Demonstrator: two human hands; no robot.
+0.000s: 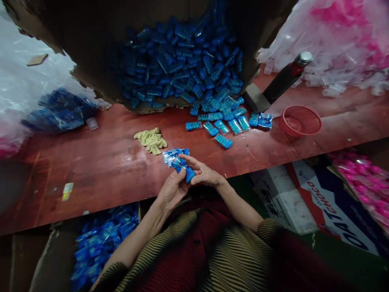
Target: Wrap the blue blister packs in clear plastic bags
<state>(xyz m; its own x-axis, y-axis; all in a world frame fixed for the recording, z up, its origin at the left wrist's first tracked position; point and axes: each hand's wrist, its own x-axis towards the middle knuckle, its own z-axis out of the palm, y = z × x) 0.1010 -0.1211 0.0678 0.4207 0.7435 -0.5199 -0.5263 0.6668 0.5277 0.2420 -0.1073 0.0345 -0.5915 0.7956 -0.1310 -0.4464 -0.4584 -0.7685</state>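
My left hand and my right hand meet over the near edge of a red table. Together they grip a small bunch of blue packets in clear wrappers. The left fingers wrap the bunch from below. The right thumb and fingers pinch it from the right, with one finger stretched out over the top. Several more blue packets lie loose on the table beyond my hands, spilling from a big tipped cardboard box full of them.
A crumpled yellowish cloth lies left of my hands. A small red mesh basket and a dark bottle sit at the right. A box of blue packets stands below the table. Pink packets lie at the far right.
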